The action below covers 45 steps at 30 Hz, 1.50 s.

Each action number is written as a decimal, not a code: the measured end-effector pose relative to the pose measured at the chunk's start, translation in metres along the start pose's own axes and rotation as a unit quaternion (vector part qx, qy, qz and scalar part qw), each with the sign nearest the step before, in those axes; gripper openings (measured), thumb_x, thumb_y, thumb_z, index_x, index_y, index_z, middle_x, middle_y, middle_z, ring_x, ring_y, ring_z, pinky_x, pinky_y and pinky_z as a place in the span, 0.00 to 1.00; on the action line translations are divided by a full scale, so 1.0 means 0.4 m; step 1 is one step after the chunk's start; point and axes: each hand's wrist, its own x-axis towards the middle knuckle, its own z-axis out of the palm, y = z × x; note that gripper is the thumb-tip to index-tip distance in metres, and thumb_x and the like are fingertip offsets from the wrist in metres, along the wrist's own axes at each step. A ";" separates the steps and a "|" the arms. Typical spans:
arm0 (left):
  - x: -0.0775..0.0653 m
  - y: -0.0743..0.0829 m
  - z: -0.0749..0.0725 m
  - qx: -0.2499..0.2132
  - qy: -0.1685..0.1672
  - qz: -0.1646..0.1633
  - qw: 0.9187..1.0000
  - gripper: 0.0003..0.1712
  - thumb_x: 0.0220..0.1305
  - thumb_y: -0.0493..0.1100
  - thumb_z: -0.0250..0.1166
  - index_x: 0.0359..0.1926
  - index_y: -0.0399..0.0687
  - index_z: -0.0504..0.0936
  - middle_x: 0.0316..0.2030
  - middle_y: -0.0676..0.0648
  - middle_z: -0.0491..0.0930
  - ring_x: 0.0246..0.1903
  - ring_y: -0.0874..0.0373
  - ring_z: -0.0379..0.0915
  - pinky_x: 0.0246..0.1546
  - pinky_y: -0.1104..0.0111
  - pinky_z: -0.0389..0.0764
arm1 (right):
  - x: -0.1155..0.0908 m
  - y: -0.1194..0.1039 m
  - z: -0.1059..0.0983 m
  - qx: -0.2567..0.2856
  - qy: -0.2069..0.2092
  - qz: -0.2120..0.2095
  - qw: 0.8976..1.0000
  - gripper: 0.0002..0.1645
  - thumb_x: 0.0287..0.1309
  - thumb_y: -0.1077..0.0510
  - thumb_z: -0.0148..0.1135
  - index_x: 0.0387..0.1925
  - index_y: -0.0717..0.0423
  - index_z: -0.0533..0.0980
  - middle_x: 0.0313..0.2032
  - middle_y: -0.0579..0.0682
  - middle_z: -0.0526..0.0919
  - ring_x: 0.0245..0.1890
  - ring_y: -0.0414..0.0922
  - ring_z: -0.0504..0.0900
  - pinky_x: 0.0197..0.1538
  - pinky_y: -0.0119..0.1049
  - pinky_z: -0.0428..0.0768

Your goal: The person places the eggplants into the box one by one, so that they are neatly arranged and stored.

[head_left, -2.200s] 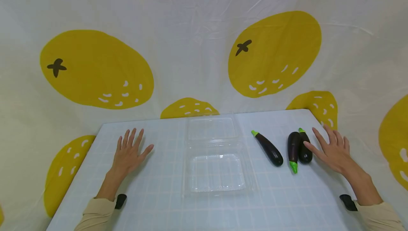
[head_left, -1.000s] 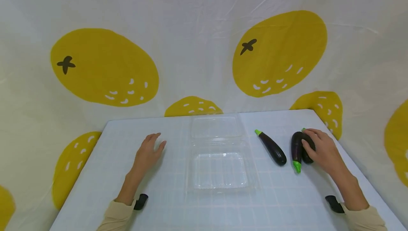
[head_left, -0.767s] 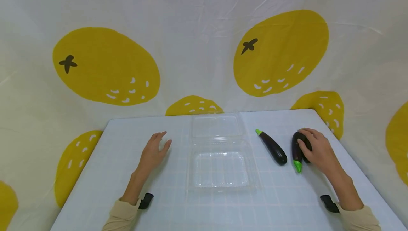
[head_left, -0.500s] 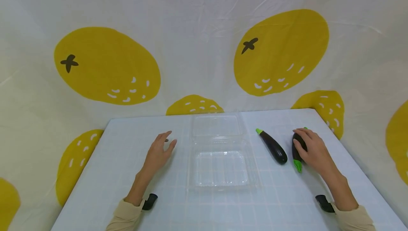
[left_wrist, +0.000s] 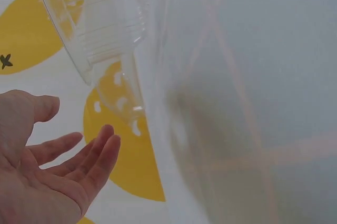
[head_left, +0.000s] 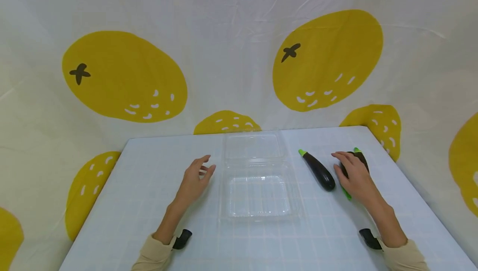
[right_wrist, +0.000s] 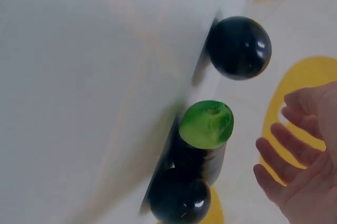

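Note:
Three dark eggplants with green stem ends lie on the right half of the table. My right hand point(head_left: 356, 181) is above the middle eggplant point(right_wrist: 206, 125), its fingers loosely bent and holding nothing; it covers most of that eggplant in the head view. Beyond it, the rightmost eggplant point(head_left: 363, 158) is partly hidden by the same hand. The left eggplant point(head_left: 319, 172) lies by itself, just left of my fingertips. My left hand point(head_left: 192, 186) hovers relaxed beside a clear plastic clamshell container point(head_left: 259, 198), with nothing in its grasp.
The clamshell lies with its lid point(head_left: 254, 146) folded back toward the far edge of the table. A pale checked cloth covers the table point(head_left: 157, 155). Behind rises a white curtain point(head_left: 228, 55) printed with yellow fruit shapes.
My right hand has moved left from beside the rightmost eggplant to over the middle one. My left hand has come right, close to the container. The eggplants stay put.

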 end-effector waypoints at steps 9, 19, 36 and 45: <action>-0.009 0.020 0.026 -0.011 -0.009 0.004 1.000 0.26 0.72 0.41 0.67 0.67 0.37 0.75 0.54 0.35 0.80 0.43 0.49 0.80 0.46 0.57 0.86 | 0.002 -0.048 0.023 0.012 -0.029 0.011 0.999 0.25 0.64 0.67 0.66 0.61 0.65 0.75 0.58 0.66 0.76 0.56 0.64 0.74 0.57 0.67 0.71; -0.013 0.025 0.051 -0.028 -0.020 0.004 0.999 0.26 0.72 0.42 0.67 0.66 0.37 0.76 0.51 0.37 0.82 0.40 0.53 0.81 0.43 0.64 0.85 | 0.005 -0.074 0.049 0.008 -0.105 0.059 0.993 0.29 0.67 0.63 0.66 0.67 0.64 0.69 0.64 0.66 0.70 0.62 0.63 0.71 0.62 0.66 0.72; -0.023 0.024 0.065 -0.109 -0.014 -0.017 0.994 0.21 0.68 0.33 0.69 0.59 0.30 0.80 0.45 0.40 0.83 0.28 0.57 0.79 0.25 0.71 0.82 | 0.004 -0.096 0.041 -0.004 -0.158 0.105 0.982 0.33 0.66 0.59 0.69 0.68 0.64 0.70 0.62 0.68 0.73 0.60 0.65 0.74 0.61 0.65 0.74; -0.021 0.025 0.061 -0.140 -0.021 -0.032 0.989 0.21 0.67 0.31 0.69 0.59 0.30 0.80 0.45 0.39 0.83 0.23 0.56 0.78 0.22 0.68 0.82 | 0.002 -0.098 0.039 -0.022 -0.146 0.123 0.981 0.32 0.65 0.56 0.71 0.65 0.67 0.73 0.59 0.69 0.77 0.56 0.67 0.78 0.56 0.66 0.77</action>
